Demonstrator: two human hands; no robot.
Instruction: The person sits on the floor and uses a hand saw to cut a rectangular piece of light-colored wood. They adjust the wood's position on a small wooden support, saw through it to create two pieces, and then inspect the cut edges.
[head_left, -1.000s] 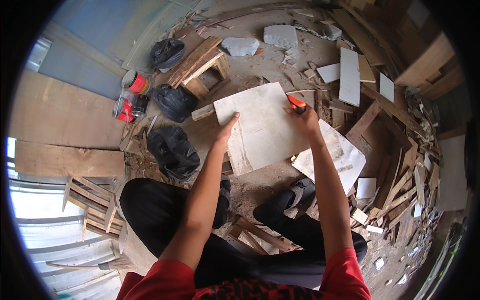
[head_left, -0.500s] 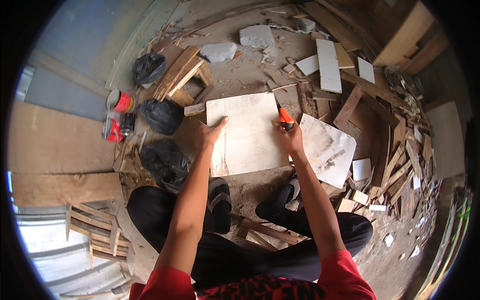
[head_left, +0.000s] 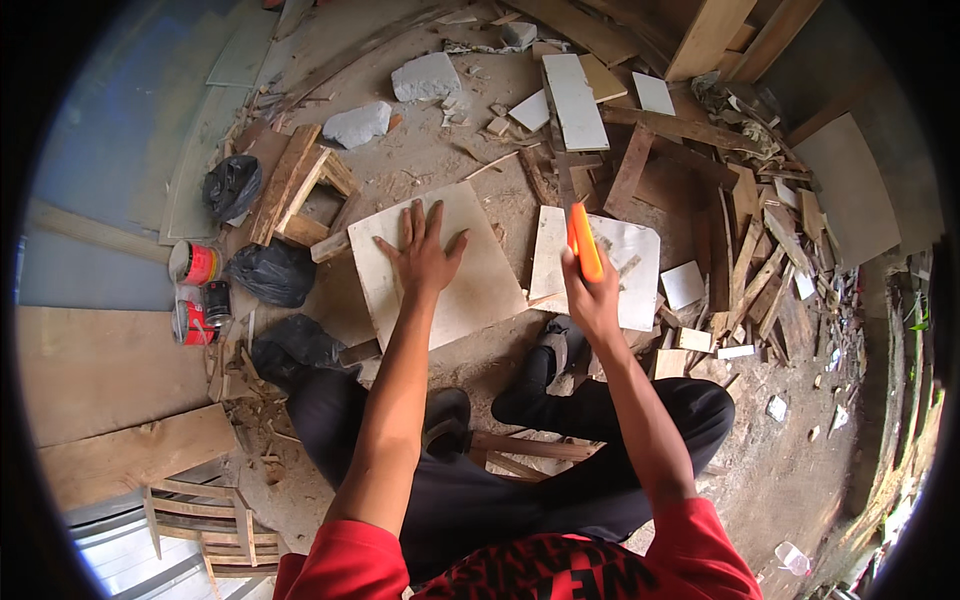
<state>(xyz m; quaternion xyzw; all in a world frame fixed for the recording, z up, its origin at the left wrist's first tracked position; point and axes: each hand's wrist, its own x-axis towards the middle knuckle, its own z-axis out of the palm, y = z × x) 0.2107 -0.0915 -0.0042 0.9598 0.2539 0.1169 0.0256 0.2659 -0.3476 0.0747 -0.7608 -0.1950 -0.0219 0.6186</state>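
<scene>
A pale, square board [head_left: 478, 283] lies in front of me, turned at a slant. My left hand [head_left: 425, 255] rests flat on its upper part with the fingers spread. To the right of that board, my right hand [head_left: 597, 305] is wrapped round the orange handle of a hand saw [head_left: 586, 243]. The saw stands roughly on edge, its thin dark blade pointing away from me and apart from the board. Beneath the saw and right hand lies a second white, stained board [head_left: 635, 290].
Scrap wood [head_left: 745, 250] is heaped on the right. A small wooden frame [head_left: 300, 195], black plastic bags [head_left: 272, 273] and paint cans [head_left: 193, 262] stand left. Concrete lumps [head_left: 425, 77] lie farther off. A wooden piece [head_left: 535, 446] lies between my legs.
The pale board has gone from being held up in both hands to lying low and turned. My left hand has opened onto it. The saw has swung clear to the right, in my right hand.
</scene>
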